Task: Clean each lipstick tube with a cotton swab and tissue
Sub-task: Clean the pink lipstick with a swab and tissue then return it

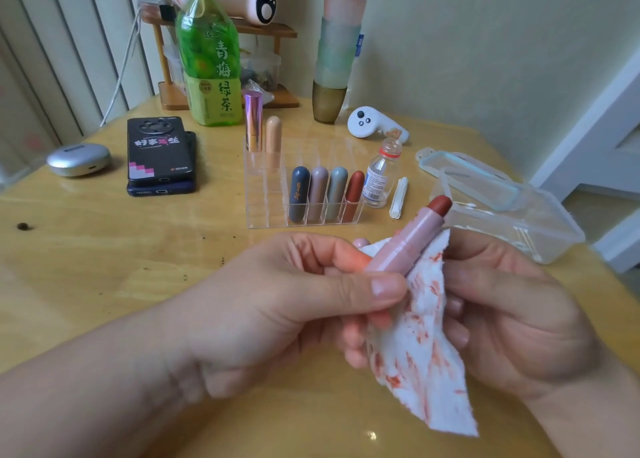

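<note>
My left hand (284,302) grips an uncapped pink lipstick tube (408,241) by its base; the red-brown bullet points up and to the right. My right hand (512,315) holds a white tissue (426,347), stained with red smears, against the tube's side. Behind them stands a clear acrylic organizer (273,220). Its front row has several capped lipsticks (318,194), and two taller ones (263,132) stand at the back. A small bundle of cotton swabs (398,198) lies to the organizer's right, beside a small clear bottle (381,177).
An open clear plastic box (540,229) with swabs in it sits at the right, its lid (460,173) beside it. Two stacked phones (161,156), a silver earbud case (79,159), a green tea bottle (209,59), a white controller (375,123) and stacked cups (337,49) stand further back.
</note>
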{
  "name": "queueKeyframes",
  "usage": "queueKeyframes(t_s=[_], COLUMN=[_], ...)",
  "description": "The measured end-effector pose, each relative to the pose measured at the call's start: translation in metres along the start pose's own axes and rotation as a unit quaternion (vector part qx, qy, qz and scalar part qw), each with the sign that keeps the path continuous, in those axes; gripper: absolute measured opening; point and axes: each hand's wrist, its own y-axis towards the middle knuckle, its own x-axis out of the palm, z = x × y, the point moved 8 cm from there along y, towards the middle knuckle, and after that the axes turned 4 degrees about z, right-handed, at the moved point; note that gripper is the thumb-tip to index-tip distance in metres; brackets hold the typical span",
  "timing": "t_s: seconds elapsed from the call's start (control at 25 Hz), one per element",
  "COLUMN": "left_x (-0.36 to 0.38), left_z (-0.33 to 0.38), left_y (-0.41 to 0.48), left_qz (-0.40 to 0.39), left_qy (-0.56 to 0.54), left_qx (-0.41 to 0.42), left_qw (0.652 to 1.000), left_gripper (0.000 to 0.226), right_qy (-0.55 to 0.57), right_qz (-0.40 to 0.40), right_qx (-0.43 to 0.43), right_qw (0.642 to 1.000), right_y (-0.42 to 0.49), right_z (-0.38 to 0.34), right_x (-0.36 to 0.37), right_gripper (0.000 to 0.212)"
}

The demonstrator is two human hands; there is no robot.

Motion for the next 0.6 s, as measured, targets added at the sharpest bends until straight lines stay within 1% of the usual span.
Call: queueKeyframes(t_s=[0.12, 0.2, 0.32, 0.36, 0.44, 0.52, 0.6], left_x=[-0.003, -0.005, -0.014, -0.017, -0.018, -0.017, -0.017], left_z=[-0.001, 0.0, 0.005, 0.006, 0.009, 0.011, 0.01], left_y=[0.0, 0.0, 0.001, 0.001, -0.001, -0.003, -0.003], left_qz=[0.018, 0.024, 0.078, 0.098, 0.121, 0.131, 0.12], left_qy=[0.04, 0.07, 0.133, 0.152, 0.189, 0.231, 0.235], left_qx=[0.014, 0.025, 0.048, 0.055, 0.068, 0.077, 0.073], left_qw=[0.999, 0.997, 0.987, 0.982, 0.972, 0.961, 0.962], left_gripper=[0.011, 0.014, 0.027, 0.031, 0.031, 0.028, 0.025], right_qy=[-0.054, -0.102, -0.144, -0.16, -0.185, -0.186, -0.167], right_qz=[0.063, 0.117, 0.168, 0.171, 0.165, 0.147, 0.111], right_qx=[0.0, 0.004, -0.002, -0.009, -0.023, -0.031, -0.046], right_qw=[0.997, 0.988, 0.975, 0.972, 0.968, 0.971, 0.979], right_y=[0.0, 0.0, -0.001, -0.002, -0.003, -0.003, -0.003], right_z=[0.007, 0.009, 0.009, 0.008, 0.007, 0.007, 0.005], right_x=[-0.009, -0.015, -0.021, -0.021, -0.019, -0.015, -0.008], right_gripper=[0.032, 0.04, 0.048, 0.046, 0.041, 0.036, 0.029])
